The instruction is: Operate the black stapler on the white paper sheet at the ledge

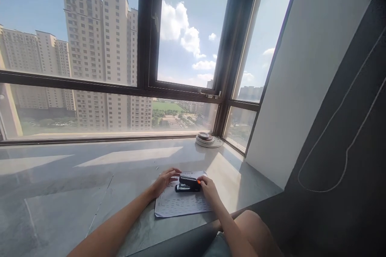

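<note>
A black stapler (pixel 188 188) lies on a small stack of printed sheets (pixel 181 207) on the sill, its upper arm tilted up from its base at the left end. At the stapler's right end, my right hand (pixel 208 189) has its fingers closed on a small orange part (pixel 198 182). My left hand (pixel 165 180) is beside the stapler's left end, fingers stretched towards its raised arm. Whether those fingertips touch the stapler is too small to tell.
The pale stone sill (pixel 126 180) carries a stack of round plates or mats (pixel 205 140) in the window corner. A tiny white piece (pixel 157 168) lies beyond my left hand. My bent knee (pixel 253 225) is below the sill's front edge. A beaded cord (pixel 343 168) hangs at the right.
</note>
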Action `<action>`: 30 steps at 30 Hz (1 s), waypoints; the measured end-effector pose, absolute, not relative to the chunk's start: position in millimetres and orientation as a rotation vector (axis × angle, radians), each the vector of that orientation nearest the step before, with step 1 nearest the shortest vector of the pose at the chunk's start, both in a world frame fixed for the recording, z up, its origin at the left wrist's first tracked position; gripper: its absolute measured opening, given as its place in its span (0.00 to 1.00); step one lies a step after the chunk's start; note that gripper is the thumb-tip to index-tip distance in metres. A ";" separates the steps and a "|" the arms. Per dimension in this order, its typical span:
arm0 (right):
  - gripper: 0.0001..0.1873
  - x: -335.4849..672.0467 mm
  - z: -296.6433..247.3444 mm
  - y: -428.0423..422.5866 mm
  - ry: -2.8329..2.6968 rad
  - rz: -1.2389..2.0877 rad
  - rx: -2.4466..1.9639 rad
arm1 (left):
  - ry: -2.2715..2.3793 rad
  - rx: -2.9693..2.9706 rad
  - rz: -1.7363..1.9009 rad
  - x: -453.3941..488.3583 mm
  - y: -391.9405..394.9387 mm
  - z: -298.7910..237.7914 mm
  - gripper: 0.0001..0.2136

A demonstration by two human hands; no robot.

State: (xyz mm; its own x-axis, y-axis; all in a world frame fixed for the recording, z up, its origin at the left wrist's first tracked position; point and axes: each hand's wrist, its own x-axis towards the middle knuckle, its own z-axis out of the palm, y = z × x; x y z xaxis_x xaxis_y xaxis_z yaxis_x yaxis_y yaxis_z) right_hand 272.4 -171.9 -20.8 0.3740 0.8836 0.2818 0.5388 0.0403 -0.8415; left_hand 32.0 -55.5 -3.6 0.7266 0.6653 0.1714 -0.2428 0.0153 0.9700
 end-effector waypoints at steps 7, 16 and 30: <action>0.14 267.0 -25.7 -165.6 -1.303 0.271 -1.668 | 0.444 1.359 0.720 37.4 -51.5 -4.1 0.16; 0.16 267.1 -28.6 -175.2 -1.278 0.093 -1.772 | 0.434 1.370 0.707 39.8 -52.1 -1.6 0.16; 0.22 273.7 -23.4 -190.0 -1.304 0.442 -1.527 | 0.462 1.417 0.686 40.6 -51.2 -2.5 0.15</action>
State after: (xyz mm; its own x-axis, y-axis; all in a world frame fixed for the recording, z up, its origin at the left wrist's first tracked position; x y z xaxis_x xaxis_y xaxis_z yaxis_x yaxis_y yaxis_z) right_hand 273.7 -190.0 -23.4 0.3423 0.8808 0.3272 0.5004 0.1238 -0.8569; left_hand 40.6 -51.2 -2.5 0.7281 0.6773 0.1052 -0.1566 0.0149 0.9876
